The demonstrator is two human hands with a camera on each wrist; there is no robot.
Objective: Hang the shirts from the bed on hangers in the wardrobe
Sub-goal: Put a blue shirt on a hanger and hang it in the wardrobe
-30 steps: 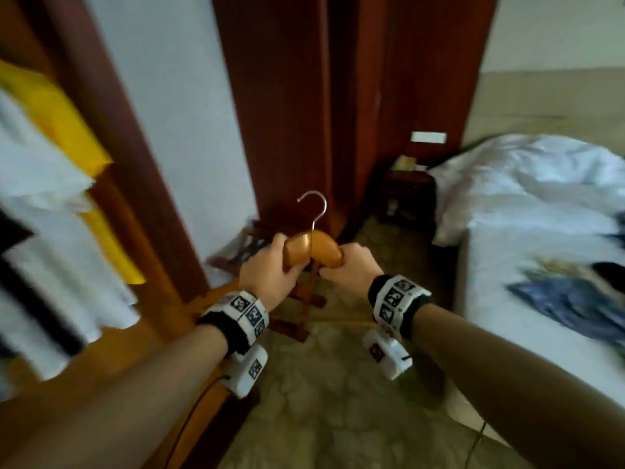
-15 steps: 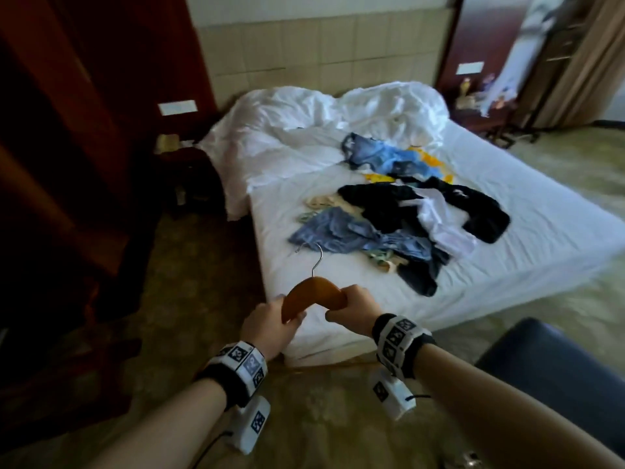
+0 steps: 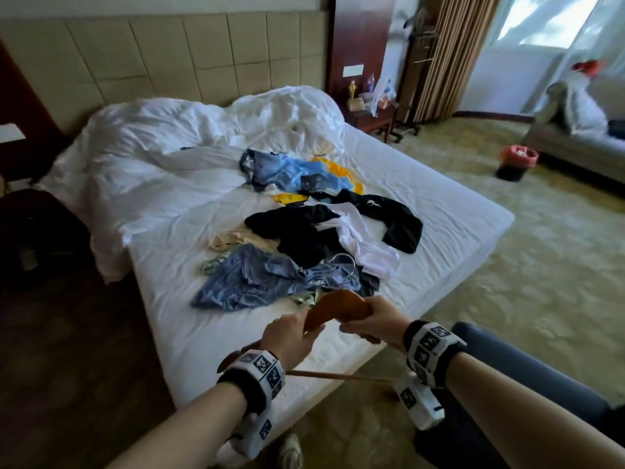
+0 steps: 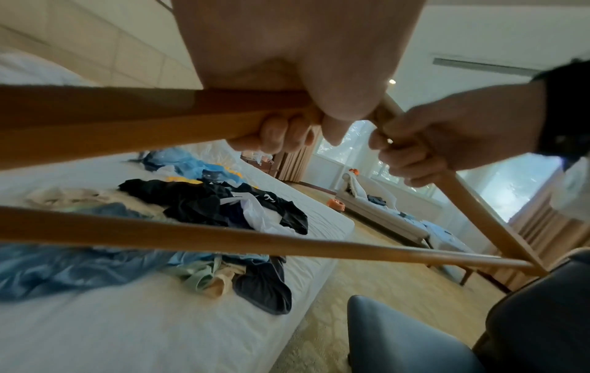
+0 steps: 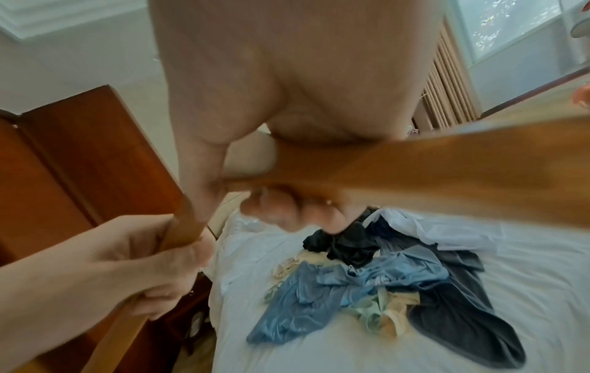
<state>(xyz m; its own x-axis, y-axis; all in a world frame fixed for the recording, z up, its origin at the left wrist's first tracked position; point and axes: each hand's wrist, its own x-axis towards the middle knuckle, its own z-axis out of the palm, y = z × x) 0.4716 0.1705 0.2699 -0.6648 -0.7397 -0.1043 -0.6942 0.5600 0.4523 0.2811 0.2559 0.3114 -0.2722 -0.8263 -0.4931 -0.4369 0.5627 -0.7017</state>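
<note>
Bed [image 3: 439, 211], both hands gripping wooden hanger [image 3: 338, 308]

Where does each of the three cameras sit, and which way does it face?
Head: on the head, looking down at the bed; both forearms show.
Left wrist: under the left hand, facing the window; fingers show.
Right wrist: under the right hand, facing the headboard end.
All three share the wooden hanger and the blue shirt.

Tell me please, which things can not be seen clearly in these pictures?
- Wardrobe: in no view, outside the frames.
- Wooden hanger: head view, its arms are hidden behind the left hand and the right hand; blurred in the right wrist view.
- Shirts: all views, heaped over each other, so their number is unclear.
- Nightstand items: head view, too small.
</note>
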